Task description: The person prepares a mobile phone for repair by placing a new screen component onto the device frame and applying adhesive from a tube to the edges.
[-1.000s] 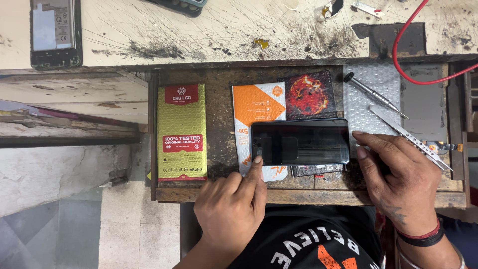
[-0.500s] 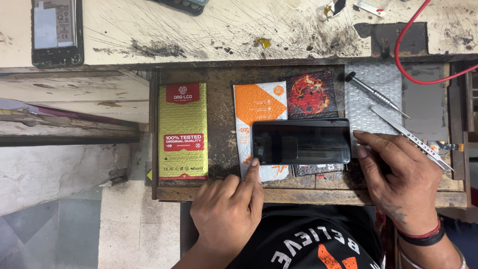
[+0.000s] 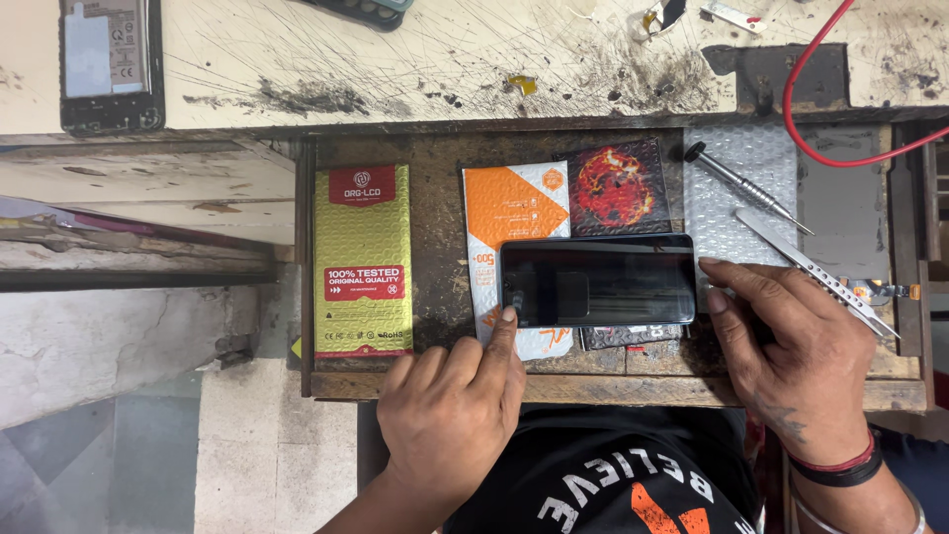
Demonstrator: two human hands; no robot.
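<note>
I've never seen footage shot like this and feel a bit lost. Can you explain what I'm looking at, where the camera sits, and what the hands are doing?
The camera sits on a person's head, looking down at their own two bare hands over a pulled-out wooden drawer below a scratched workbench. A dark smartphone lies sideways on some packets. The left hand presses a fingertip on its lower left corner; the right hand steadies its right end. Neither lifts it. Nearby lie a yellow-green padded packet, an orange-and-white packet, a screwdriver, metal tweezers and a red cable.
</note>
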